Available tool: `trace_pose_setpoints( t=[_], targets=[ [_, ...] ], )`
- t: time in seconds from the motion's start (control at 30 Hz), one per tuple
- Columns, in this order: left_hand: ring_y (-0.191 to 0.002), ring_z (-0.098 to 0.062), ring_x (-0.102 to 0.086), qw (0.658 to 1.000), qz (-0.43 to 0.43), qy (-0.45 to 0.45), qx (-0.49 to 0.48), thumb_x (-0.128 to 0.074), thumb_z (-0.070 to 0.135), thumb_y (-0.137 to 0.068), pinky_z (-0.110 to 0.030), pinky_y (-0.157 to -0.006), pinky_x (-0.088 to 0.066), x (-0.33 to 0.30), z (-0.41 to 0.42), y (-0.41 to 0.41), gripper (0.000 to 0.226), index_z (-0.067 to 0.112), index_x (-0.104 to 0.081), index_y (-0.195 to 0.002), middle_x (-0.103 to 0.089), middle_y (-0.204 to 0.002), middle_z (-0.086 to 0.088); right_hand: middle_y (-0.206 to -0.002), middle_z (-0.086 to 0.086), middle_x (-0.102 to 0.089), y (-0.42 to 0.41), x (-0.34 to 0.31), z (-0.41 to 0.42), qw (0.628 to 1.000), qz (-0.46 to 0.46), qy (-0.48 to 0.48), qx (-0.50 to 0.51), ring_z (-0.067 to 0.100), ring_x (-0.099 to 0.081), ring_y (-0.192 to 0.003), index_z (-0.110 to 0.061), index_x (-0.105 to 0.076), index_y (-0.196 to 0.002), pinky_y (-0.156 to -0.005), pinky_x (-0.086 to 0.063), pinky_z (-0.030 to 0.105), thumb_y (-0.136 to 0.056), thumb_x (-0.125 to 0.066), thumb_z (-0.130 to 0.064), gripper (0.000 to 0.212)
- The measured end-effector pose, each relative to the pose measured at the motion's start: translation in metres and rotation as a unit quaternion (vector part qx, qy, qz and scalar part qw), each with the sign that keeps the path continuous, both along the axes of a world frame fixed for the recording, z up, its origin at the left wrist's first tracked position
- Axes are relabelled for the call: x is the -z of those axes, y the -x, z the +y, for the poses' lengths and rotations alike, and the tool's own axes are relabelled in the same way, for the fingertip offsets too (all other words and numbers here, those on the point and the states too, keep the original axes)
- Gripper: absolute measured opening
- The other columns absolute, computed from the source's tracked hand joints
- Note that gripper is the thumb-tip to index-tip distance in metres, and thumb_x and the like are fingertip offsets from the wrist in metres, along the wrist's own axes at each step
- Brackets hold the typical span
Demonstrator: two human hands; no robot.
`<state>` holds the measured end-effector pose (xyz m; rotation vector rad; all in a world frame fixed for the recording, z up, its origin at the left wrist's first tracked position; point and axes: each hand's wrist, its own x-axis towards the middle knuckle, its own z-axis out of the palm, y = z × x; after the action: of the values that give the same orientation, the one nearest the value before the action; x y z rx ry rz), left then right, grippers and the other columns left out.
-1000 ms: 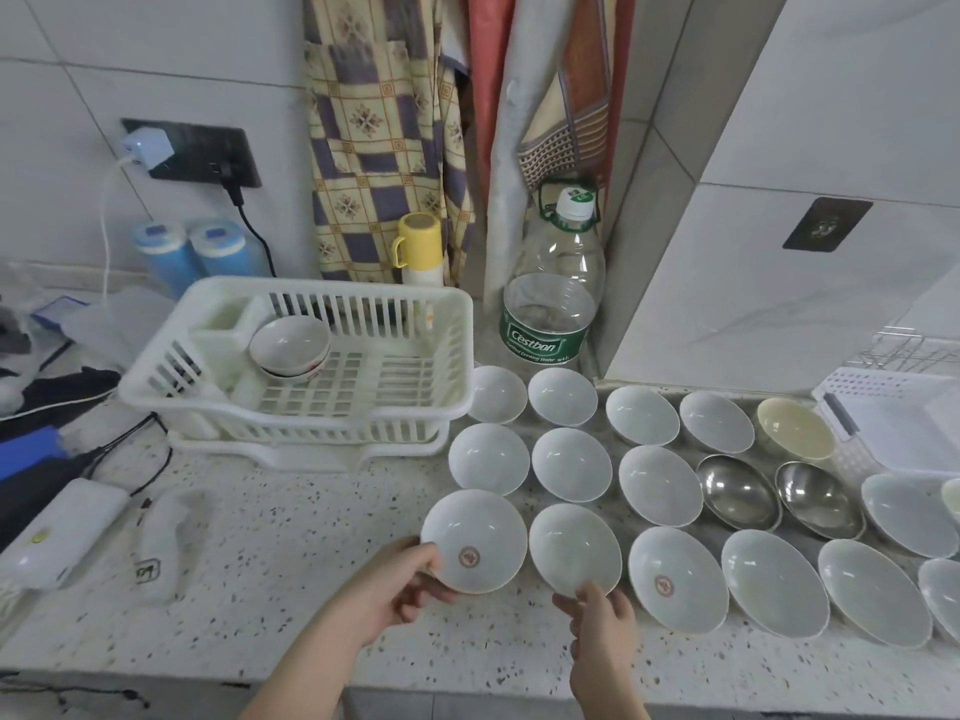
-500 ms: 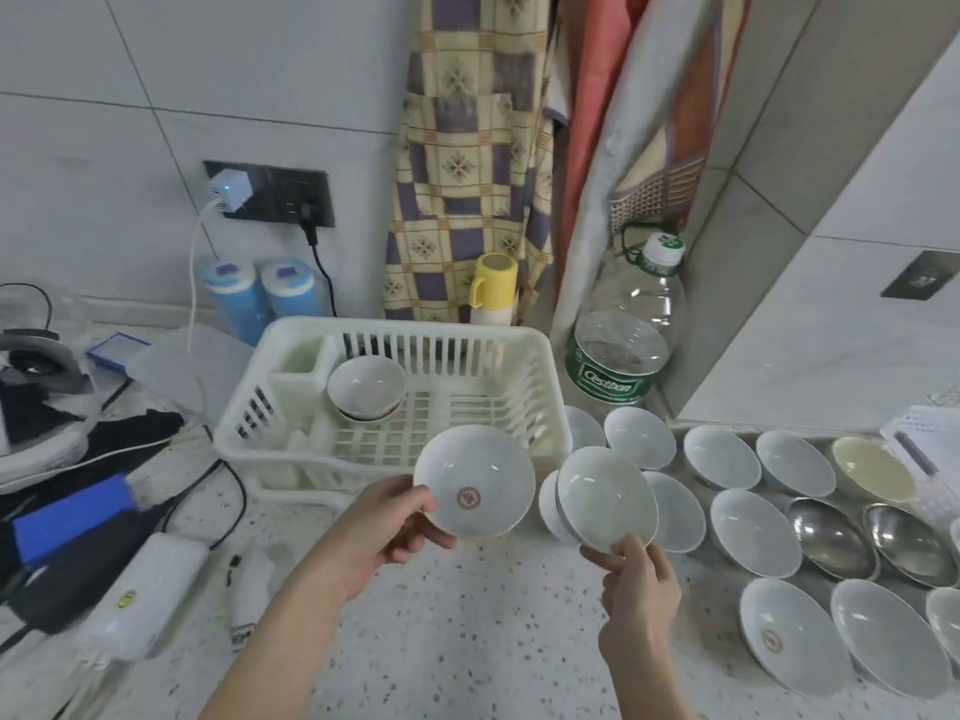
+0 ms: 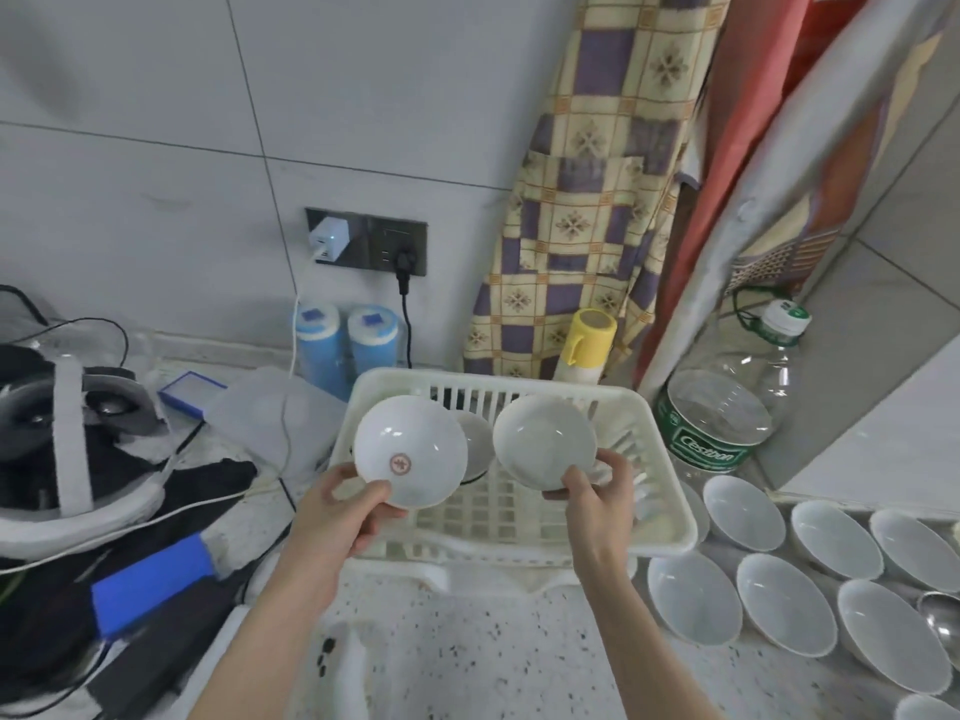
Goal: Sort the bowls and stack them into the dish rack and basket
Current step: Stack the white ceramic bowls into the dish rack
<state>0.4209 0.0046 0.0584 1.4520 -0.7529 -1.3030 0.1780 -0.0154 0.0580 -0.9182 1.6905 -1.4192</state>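
Note:
My left hand [image 3: 340, 504] grips a white bowl with a red emblem [image 3: 410, 452] by its near rim, tilted toward me above the left side of the white plastic dish rack [image 3: 670, 517]. My right hand [image 3: 597, 493] holds a plain white bowl [image 3: 543, 439] by its lower rim, over the middle of the rack. Between the two bowls, a stack of bowls [image 3: 475, 444] inside the rack is partly hidden. Several white bowls [image 3: 784, 602] lie in rows on the speckled counter at the right.
A large clear water bottle [image 3: 727, 423] and a yellow-capped flask [image 3: 589, 343] stand behind the rack. Two blue cylinders [image 3: 343, 345], cables, a headset [image 3: 67, 433] and dark devices crowd the left. Aprons hang on the wall.
Both hands have carried their bowls up and left, from beside the counter rows to above the rack. The view has swung left, so most counter bowls have left the frame.

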Motion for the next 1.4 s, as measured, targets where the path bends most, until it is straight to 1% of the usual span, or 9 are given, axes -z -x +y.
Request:
trace_pose_setpoints(
  t=[0.13,0.2,0.3,0.37,0.5,0.7,0.97,1.17,1.4],
  targets=[
    [-0.040,-0.007,-0.044,0.999,0.009,0.024,-0.025,-0.070,0.016,-0.086,-0.016,-0.037,-0.032,0.004,-0.021,-0.017,0.031,0.023,-0.059,-0.114,-0.076,-0.077,-0.019,-0.096,-0.015,-0.054,-0.029,0.008,-0.030,1.000,0.006,-0.017,-0.018,-0.003,-0.067,-0.059,-0.026,-0.050,-0.110,-0.053,-0.041,0.022,-0.088,-0.056,-0.013,0.026],
    [-0.040,-0.006,-0.042,0.999,0.018,0.029,-0.035,-0.071,0.018,-0.085,-0.016,-0.038,-0.034,0.004,-0.031,-0.017,0.030,0.025,-0.060,-0.112,-0.076,-0.077,-0.017,-0.090,-0.007,-0.065,-0.038,0.016,-0.042,0.998,0.031,-0.034,-0.033,-0.007,-0.065,-0.060,-0.024,-0.051,-0.114,-0.054,-0.039,0.023,-0.090,-0.053,-0.016,0.026],
    [-0.039,-0.005,-0.040,0.998,0.030,0.036,-0.043,-0.071,0.023,-0.084,-0.016,-0.038,-0.034,0.004,-0.047,-0.014,0.026,0.019,-0.063,-0.109,-0.076,-0.076,-0.016,-0.063,-0.001,-0.072,-0.048,0.029,-0.058,0.994,0.073,-0.058,-0.050,-0.003,-0.065,-0.063,-0.021,-0.053,-0.119,-0.053,-0.038,0.023,-0.092,-0.050,-0.019,0.028],
    [-0.036,-0.006,-0.037,0.998,0.029,0.038,-0.045,-0.068,0.024,-0.086,-0.016,-0.036,-0.031,0.005,-0.060,-0.012,0.023,0.014,-0.064,-0.106,-0.076,-0.073,-0.015,-0.057,-0.003,-0.071,-0.053,0.035,-0.066,0.992,0.087,-0.073,-0.059,0.005,-0.065,-0.064,-0.019,-0.055,-0.122,-0.048,-0.039,0.025,-0.092,-0.048,-0.018,0.031],
    [-0.034,-0.005,-0.036,0.998,0.026,0.024,-0.051,-0.062,0.024,-0.092,-0.016,-0.036,-0.029,0.012,-0.086,-0.005,0.017,0.008,-0.066,-0.095,-0.075,-0.066,-0.014,-0.057,-0.001,-0.072,-0.060,0.046,-0.078,0.987,0.113,-0.087,-0.073,0.008,-0.050,-0.046,-0.018,-0.056,-0.119,-0.046,-0.036,0.023,-0.091,-0.045,-0.016,0.029],
    [-0.032,-0.006,-0.035,0.999,0.028,-0.004,-0.033,-0.055,0.024,-0.095,-0.015,-0.034,-0.028,0.023,-0.103,0.006,0.021,0.007,-0.067,-0.090,-0.074,-0.066,-0.015,-0.053,-0.002,-0.062,-0.062,0.060,-0.081,0.983,0.134,-0.095,-0.087,0.004,-0.046,-0.039,-0.012,-0.059,-0.120,-0.038,-0.034,0.016,-0.094,-0.043,-0.012,0.031],
    [-0.034,-0.008,-0.033,0.999,0.030,0.011,-0.002,-0.052,0.022,-0.097,-0.015,-0.037,-0.028,0.029,-0.104,0.006,0.024,0.002,-0.066,-0.095,-0.075,-0.071,-0.018,-0.051,0.000,-0.064,-0.068,0.074,-0.080,0.978,0.149,-0.109,-0.100,0.004,-0.056,-0.050,-0.015,-0.059,-0.128,-0.052,-0.038,0.022,-0.095,-0.044,-0.013,0.036],
    [-0.033,-0.006,-0.034,0.999,0.015,0.003,0.029,-0.052,0.023,-0.097,-0.014,-0.036,-0.028,0.034,-0.107,0.008,0.022,0.006,-0.066,-0.094,-0.075,-0.069,-0.016,-0.050,0.000,-0.064,-0.069,0.076,-0.081,0.980,0.135,-0.109,-0.098,-0.001,-0.052,-0.043,-0.016,-0.055,-0.136,-0.050,-0.036,0.019,-0.096,-0.044,-0.013,0.041],
    [-0.033,-0.005,-0.035,0.997,-0.016,-0.016,0.068,-0.049,0.023,-0.097,-0.013,-0.037,-0.028,0.036,-0.107,0.009,0.023,0.006,-0.064,-0.095,-0.075,-0.069,-0.014,-0.053,-0.003,-0.066,-0.063,0.070,-0.078,0.979,0.142,-0.115,-0.090,-0.003,-0.056,-0.044,-0.020,-0.041,-0.145,-0.050,-0.042,0.019,-0.097,-0.051,-0.039,0.053]
  ],
)
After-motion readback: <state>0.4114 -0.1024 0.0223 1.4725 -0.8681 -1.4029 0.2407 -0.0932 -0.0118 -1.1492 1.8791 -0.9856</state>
